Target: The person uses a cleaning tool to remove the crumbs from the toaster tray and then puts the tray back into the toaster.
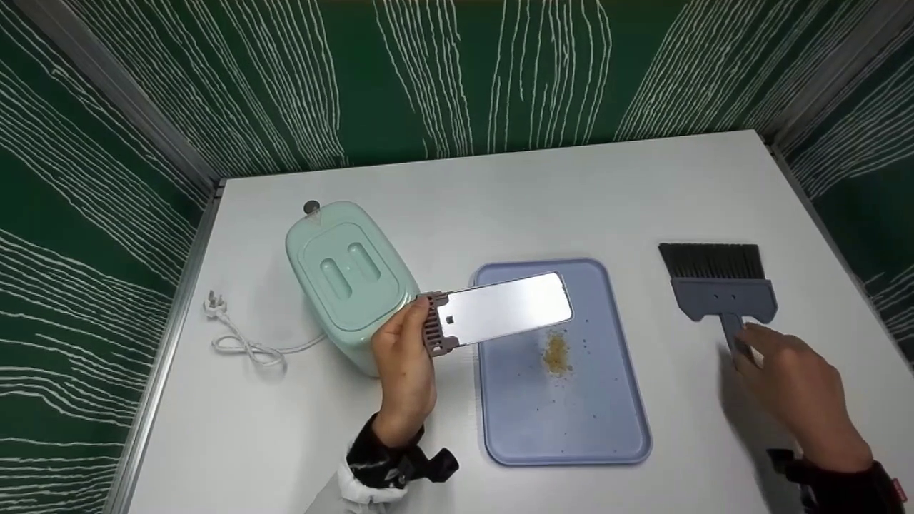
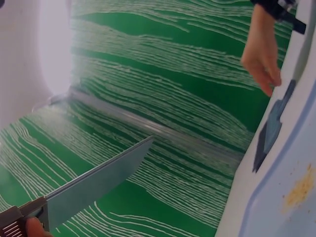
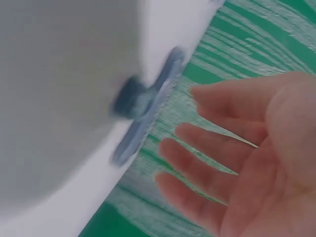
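Head view, left to right: a white cord (image 1: 239, 335) lies by the table's left edge, then a mint toaster (image 1: 346, 275). The left hand (image 1: 407, 357) pinches the crumb tray (image 1: 500, 310) by its brown end, held over the blue tray (image 1: 614, 400), where crumbs (image 1: 557, 353) already lie, so emptying looks done. The right hand (image 1: 800, 389), fingers loosely spread and holding nothing, hovers at the brush (image 1: 721, 285) handle; sweeping seems left. Bare table lies between tray and brush; the right edge is near.

mint appliance (image 1: 350, 275), white cord (image 1: 243, 341), green walls (image 1: 457, 71).
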`<control>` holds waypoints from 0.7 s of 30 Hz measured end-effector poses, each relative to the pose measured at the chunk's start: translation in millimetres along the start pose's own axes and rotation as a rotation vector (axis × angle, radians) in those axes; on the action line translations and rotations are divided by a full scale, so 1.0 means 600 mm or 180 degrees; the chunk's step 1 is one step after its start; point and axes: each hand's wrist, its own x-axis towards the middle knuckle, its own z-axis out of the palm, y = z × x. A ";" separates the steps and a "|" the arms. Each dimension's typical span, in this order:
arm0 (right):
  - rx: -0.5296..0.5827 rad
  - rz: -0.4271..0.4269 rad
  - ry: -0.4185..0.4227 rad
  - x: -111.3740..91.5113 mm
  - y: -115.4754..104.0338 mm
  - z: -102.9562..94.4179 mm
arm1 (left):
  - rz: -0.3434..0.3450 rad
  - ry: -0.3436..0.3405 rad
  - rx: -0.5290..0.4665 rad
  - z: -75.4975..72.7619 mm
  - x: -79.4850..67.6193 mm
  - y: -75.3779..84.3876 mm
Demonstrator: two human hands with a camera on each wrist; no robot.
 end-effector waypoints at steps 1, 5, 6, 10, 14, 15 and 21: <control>0.0069 -0.0032 0.0079 0.003 -0.010 0.000 | -0.0004 -0.0023 -0.0026 0.000 0.000 0.001; 0.0309 -0.0108 0.0305 0.013 -0.051 0.002 | -0.0041 -0.0100 -0.0113 -0.001 -0.002 0.003; 0.0366 -0.0125 0.0341 0.015 -0.061 0.001 | -0.0049 -0.0116 -0.0129 -0.001 -0.002 0.003; 0.0595 -0.0216 0.0445 0.023 -0.101 -0.002 | -0.0093 -0.0222 -0.0104 -0.002 -0.003 0.004; 0.0937 -0.0337 0.0466 0.036 -0.137 -0.002 | -0.0163 -0.0345 -0.0061 -0.001 -0.003 0.005; 0.1007 -0.0368 0.0456 0.040 -0.145 -0.001 | -0.0167 -0.0367 -0.0053 -0.001 -0.003 0.004; 0.1290 -0.0534 0.0379 0.058 -0.197 0.007 | -0.0135 -0.0453 -0.0054 -0.001 -0.006 0.003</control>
